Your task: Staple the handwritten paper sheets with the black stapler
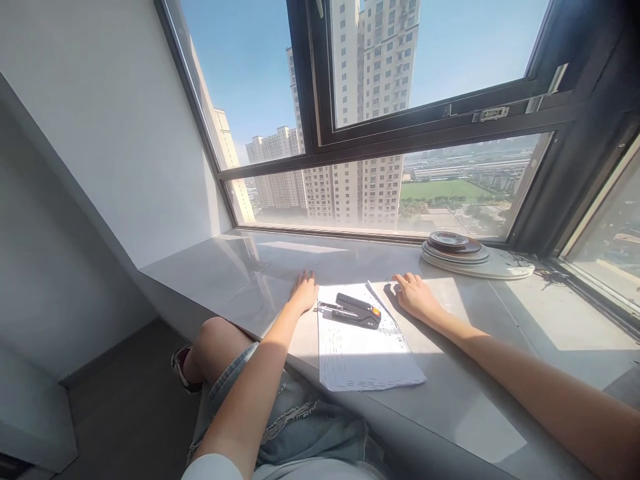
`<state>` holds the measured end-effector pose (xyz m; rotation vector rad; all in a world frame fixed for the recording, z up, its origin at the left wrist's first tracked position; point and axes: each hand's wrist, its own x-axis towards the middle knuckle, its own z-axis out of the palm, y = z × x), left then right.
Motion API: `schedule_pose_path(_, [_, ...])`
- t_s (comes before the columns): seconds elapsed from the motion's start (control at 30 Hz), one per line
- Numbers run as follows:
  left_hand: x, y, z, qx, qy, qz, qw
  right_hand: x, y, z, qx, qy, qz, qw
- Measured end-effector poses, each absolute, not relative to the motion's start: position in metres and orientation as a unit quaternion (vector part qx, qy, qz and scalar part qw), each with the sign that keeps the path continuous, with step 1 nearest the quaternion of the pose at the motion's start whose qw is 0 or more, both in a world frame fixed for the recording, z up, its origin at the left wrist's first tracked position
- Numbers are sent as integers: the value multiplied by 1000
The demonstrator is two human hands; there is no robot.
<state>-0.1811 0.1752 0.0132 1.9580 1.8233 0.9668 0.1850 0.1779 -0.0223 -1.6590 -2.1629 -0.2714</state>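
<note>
A black stapler (353, 311) with an orange part at one end lies on white printed sheets (367, 360) on the grey window ledge (200, 267). Its arms are spread apart, with a metal strip between them. My left hand (304, 292) rests on the ledge just beside the upper left corner of the sheets, fingers extended and holding nothing. To the right of the paper, my right hand (413, 294) lies on the ledge with its fingers loosely apart and slightly bent, also holding nothing. Neither hand touches the stapler.
Stacked plates (453, 250) sit on a pale flat board (510, 264) at the back right, near the window. A dark window frame (380, 147) runs behind the ledge. My legs are below the front edge.
</note>
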Motion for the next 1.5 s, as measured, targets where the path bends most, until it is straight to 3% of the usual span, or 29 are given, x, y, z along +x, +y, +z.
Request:
schedule_pose_path(0.23, [-185, 197, 1, 743, 640, 182, 69, 186, 180, -24, -583, -777, -106, 212])
schedule_pose_path(0.57, [-187, 189, 2, 740, 630, 238, 3, 168, 160, -10, -463, -796, -81, 381])
schedule_pose_path(0.83, [-187, 191, -3, 760, 599, 248, 43, 145, 137, -3, -324, -888, -49, 324])
schedule_pose_path(1.1, [-188, 183, 4, 733, 624, 265, 62, 148, 134, 0, -298, -880, -47, 366])
schedule_pose_path(1.3, [-187, 173, 11, 699, 650, 285, 88, 131, 113, 9, -242, -855, -16, 458])
schedule_pose_path(1.5, [-181, 166, 26, 667, 663, 330, 80, 118, 104, 4, -189, -878, -30, 440])
